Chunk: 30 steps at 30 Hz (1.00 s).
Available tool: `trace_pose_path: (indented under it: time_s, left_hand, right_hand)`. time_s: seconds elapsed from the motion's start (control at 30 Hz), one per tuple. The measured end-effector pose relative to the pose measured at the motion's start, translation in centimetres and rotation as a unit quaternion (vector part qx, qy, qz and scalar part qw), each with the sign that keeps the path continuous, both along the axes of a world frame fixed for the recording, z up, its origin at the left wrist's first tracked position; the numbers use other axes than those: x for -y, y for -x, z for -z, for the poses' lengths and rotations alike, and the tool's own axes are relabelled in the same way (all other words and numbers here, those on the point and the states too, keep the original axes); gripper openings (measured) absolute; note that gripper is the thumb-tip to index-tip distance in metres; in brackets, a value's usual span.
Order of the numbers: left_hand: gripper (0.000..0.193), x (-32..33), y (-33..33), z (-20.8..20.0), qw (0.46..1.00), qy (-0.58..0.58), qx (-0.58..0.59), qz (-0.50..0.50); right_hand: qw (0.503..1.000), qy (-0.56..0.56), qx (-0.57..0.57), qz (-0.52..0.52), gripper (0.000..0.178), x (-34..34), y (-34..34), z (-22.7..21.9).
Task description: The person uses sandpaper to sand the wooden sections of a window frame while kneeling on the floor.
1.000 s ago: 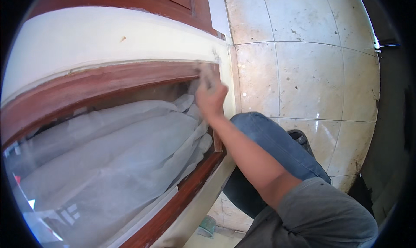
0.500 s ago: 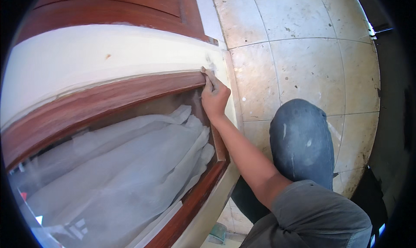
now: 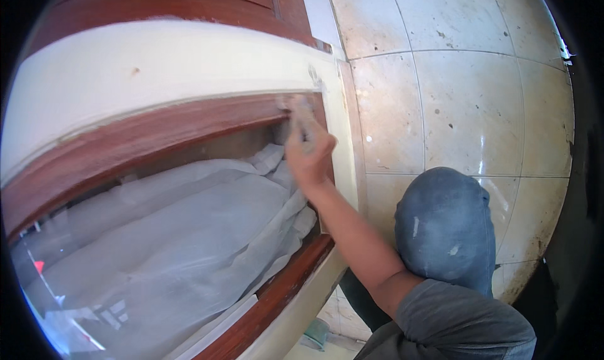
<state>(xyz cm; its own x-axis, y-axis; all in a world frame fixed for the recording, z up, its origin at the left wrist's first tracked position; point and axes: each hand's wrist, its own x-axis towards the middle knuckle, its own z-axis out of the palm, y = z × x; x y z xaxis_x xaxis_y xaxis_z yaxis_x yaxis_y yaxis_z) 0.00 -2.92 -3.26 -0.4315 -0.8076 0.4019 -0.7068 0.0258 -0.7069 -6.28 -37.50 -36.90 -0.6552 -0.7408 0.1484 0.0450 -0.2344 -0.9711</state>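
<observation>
My right hand (image 3: 308,147) presses its fingertips to the top corner of a reddish-brown wooden window frame (image 3: 157,126). Its fingers are bent and closed together, and the fingertips are smeared by motion. Something small and pale may be between them, but I cannot make it out. Below the hand, behind the glass, hangs a bunched whitish curtain (image 3: 189,212). Reflections show on the pane at the lower left. My left hand is out of view.
A cream wall band (image 3: 170,61) runs above the frame, with dark smudges near its corner. Above it is a reddish-brown panelled door or shutter (image 3: 163,7). Stained floor tiles (image 3: 469,108) lie to the right, beside my jeans-clad knee (image 3: 445,231). A green object (image 3: 316,332) sits low down.
My right hand has slid from the frame's outer edge by the wall onto the wood's face, a little inward. The view has shifted slightly.
</observation>
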Motion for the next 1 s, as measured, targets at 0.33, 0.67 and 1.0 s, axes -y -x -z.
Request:
trace_pose_path:
  time_s: [0.33, 0.67, 1.0]
  left_hand:
    - [0.027, 0.2, 0.2, 0.3, 1.0, -0.005, 0.004, -0.002]
    - [0.029, 1.0, 0.3, 0.7, 1.0, -0.008, 0.0, -0.002]
    - [0.031, 0.9, -0.4, 0.4, 1.0, -0.007, -0.003, 0.004]
  right_hand:
    - [0.968, -0.157, 0.185, -0.057, 0.035, 0.1, 1.6, 1.6]
    - [0.997, -0.05, 0.05, 0.029, 0.028, 0.6, -0.2, 1.6]
    - [0.984, -0.077, 0.162, -0.014, 0.023, 0.9, 1.6, 5.7]
